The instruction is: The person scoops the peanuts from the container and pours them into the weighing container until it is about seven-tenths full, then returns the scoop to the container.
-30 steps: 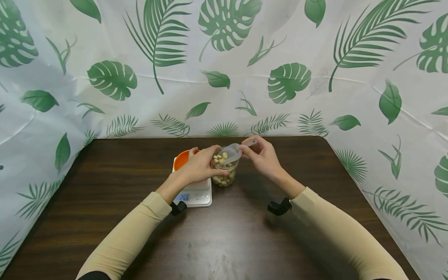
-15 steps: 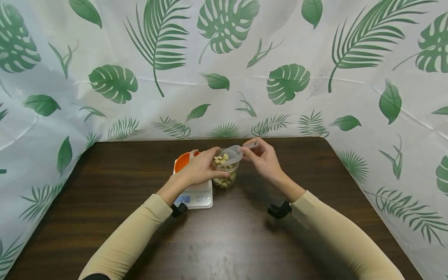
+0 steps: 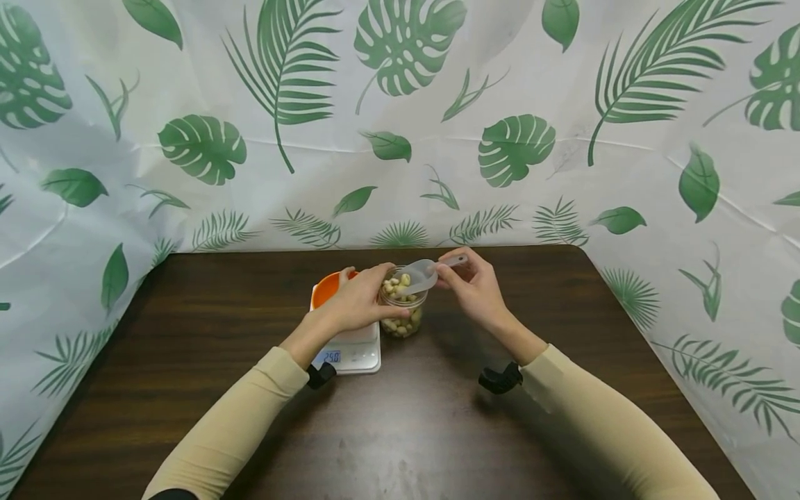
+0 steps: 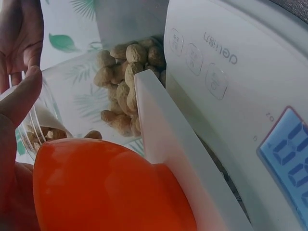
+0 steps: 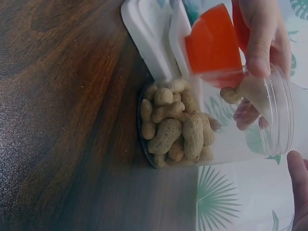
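Nearest, on the near side of the jar [image 3: 400, 328], two beige sleeves [image 3: 231, 423] reach forward over the dark bench [image 3: 400, 430]. A white scale [image 3: 361, 355] sits just left of the jar; its lit display [image 3: 332, 357] faces the person, its figures too small to read surely.

The jar itself stands on the bench, clear-walled, with peanuts [image 5: 192, 137] heaped in its lower part. The step in hand looks like scooping: a translucent scoop [image 3: 421, 276] slants into the jar's mouth, with peanuts at its tip. The next move probably calls for keeping the jar steady and lifting the scoop out without tipping it, since a nut near the lip could roll off.

The left hand [image 3: 357, 300] reaches in from the jar's left. Its grip is spread as wide as the jar's neck and holds it, thumb on the near side, fingers round the far side. The right hand [image 3: 478, 292], to the jar's right, has a narrow grip, pinching the scoop's handle close to its bowl.

Left of the jar, partly behind the left hand, an orange bowl [image 3: 326, 286] rests on the scale; what it contains I cannot tell. Beyond the jar hangs a leaf-printed sheet [image 3: 400, 191].
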Tool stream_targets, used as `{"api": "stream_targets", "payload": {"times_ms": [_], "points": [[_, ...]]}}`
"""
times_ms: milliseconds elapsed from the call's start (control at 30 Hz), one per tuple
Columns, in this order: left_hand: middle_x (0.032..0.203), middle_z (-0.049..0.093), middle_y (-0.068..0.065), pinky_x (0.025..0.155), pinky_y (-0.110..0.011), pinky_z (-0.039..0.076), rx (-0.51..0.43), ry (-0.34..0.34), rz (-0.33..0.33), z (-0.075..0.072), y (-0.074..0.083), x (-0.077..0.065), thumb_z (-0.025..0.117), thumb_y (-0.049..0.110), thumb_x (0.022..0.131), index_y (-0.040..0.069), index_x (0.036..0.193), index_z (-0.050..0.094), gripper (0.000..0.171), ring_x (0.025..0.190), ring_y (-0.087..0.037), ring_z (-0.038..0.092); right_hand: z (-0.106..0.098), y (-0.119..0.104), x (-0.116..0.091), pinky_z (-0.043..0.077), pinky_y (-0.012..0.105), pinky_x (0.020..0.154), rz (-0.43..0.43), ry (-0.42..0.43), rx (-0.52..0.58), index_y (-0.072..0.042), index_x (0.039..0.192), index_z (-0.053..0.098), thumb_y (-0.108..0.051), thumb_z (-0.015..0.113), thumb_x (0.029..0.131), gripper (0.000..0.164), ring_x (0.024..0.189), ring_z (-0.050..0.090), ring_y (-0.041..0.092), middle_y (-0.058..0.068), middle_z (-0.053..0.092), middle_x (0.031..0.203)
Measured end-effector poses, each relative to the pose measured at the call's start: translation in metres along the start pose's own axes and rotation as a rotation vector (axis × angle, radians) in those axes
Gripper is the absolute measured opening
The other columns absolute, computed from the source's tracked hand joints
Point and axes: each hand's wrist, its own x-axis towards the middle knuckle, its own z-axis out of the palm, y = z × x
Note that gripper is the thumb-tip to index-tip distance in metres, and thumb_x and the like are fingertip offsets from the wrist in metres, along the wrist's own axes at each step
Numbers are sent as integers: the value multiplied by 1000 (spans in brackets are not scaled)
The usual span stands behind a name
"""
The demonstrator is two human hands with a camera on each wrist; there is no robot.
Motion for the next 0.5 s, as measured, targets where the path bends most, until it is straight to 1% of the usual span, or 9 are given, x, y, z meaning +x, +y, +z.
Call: {"api": "stream_targets", "payload": {"times_ms": [33, 100, 267, 333, 433, 500], "points": [[137, 62, -4, 112, -69, 14, 0, 1, 2, 0, 0, 0, 77, 57, 87, 8, 152, 43, 88, 126, -24, 56, 0, 0, 0, 59, 39, 82, -2, 4, 3, 17, 116, 55, 1, 61, 102, 22, 96, 70, 28, 33, 62, 111], [127, 66, -4, 112, -69, 14, 2, -1, 3, -1, 1, 0, 76, 57, 88, 7, 153, 42, 89, 121, -24, 58, 0, 0, 0, 59, 40, 82, -6, 12, 3, 15, 115, 56, 2, 61, 102, 19, 96, 70, 28, 33, 62, 111], [107, 66, 0, 112, -69, 14, 7, 0, -10, -2, 1, -1, 77, 56, 87, 7, 153, 41, 89, 112, -22, 59, 1, 0, 0, 58, 44, 84, -17, 16, 0, 17, 116, 56, 4, 60, 101, 20, 98, 70, 28, 34, 61, 112], [105, 66, 2, 112, -69, 14, 7, 1, -14, -2, 0, -1, 77, 55, 87, 7, 153, 41, 89, 111, -21, 59, 2, 0, 0, 57, 44, 84, -20, 20, -3, 17, 116, 56, 4, 61, 101, 20, 98, 70, 26, 33, 61, 112], [99, 65, 4, 111, -70, 14, 6, -1, -8, -1, 0, -1, 77, 55, 88, 7, 153, 41, 88, 108, -20, 60, 2, 1, -2, 59, 39, 82, -28, 42, -1, 14, 114, 58, 5, 60, 101, 16, 95, 70, 23, 34, 61, 110], [102, 66, 4, 111, -71, 14, 6, -2, -4, 0, 0, 0, 77, 56, 88, 7, 153, 41, 89, 110, -21, 60, 2, 1, -3, 59, 36, 81, -31, 58, 3, 12, 114, 59, 5, 60, 101, 15, 94, 71, 21, 33, 61, 109]]}}
